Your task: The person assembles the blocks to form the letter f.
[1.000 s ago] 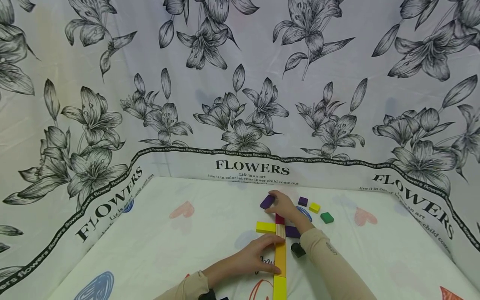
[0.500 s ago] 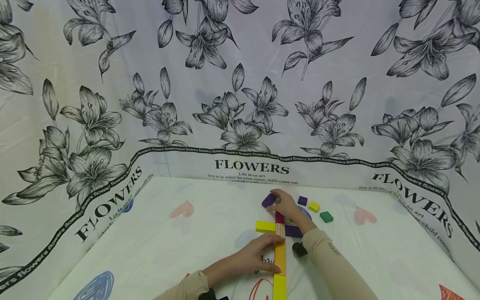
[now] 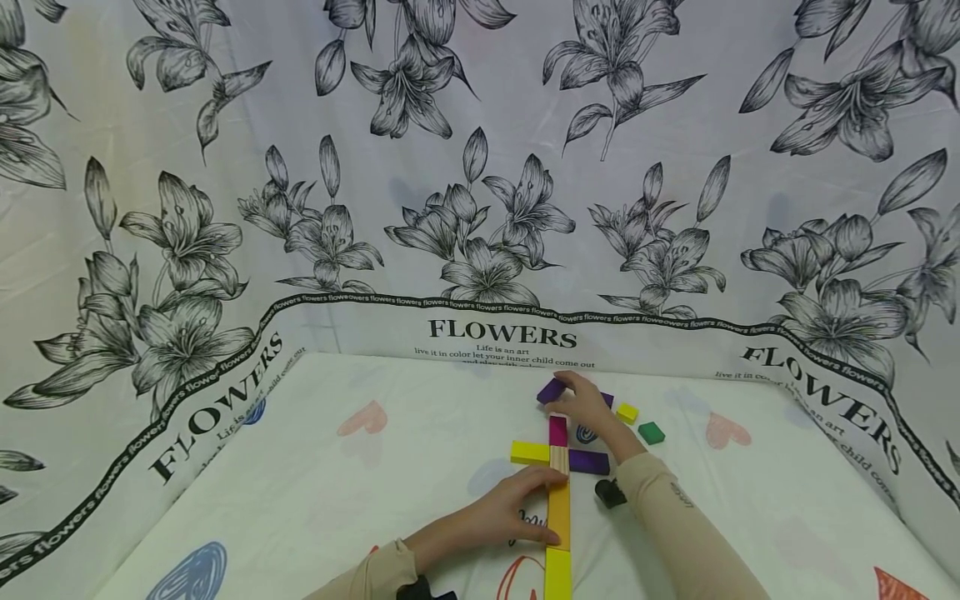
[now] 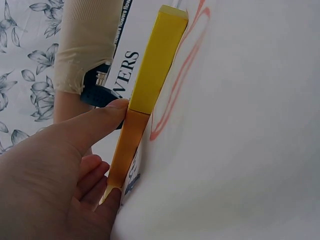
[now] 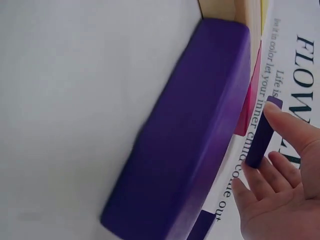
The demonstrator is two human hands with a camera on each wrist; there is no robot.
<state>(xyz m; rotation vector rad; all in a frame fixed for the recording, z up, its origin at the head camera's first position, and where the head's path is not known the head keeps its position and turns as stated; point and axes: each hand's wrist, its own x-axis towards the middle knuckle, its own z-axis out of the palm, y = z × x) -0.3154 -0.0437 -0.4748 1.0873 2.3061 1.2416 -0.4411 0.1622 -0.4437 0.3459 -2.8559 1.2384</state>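
Observation:
My right hand (image 3: 585, 408) pinches a purple block (image 3: 552, 390) between thumb and fingers, tilted, just beyond the far end of a row of blocks. That row runs away from me: a yellow block (image 3: 558, 575), an orange block (image 3: 559, 510), a plain wood piece (image 3: 559, 459) and a magenta block (image 3: 558, 431). A yellow block (image 3: 530, 452) sticks out to the left of the wood piece, and a purple block (image 5: 175, 135) to the right. My left hand (image 3: 510, 508) holds the orange block, thumb near its yellow-block end and a fingertip near its far end.
Right of my right hand lie a small yellow block (image 3: 627, 412) and a green block (image 3: 651, 432). Another purple block (image 3: 608, 400) is partly hidden behind that hand. A flower-print curtain (image 3: 480, 208) hangs behind the white printed cloth (image 3: 315, 483).
My right hand has moved a little right and away from me with the purple block, showing more of the magenta block. My left hand stays in place on the orange block.

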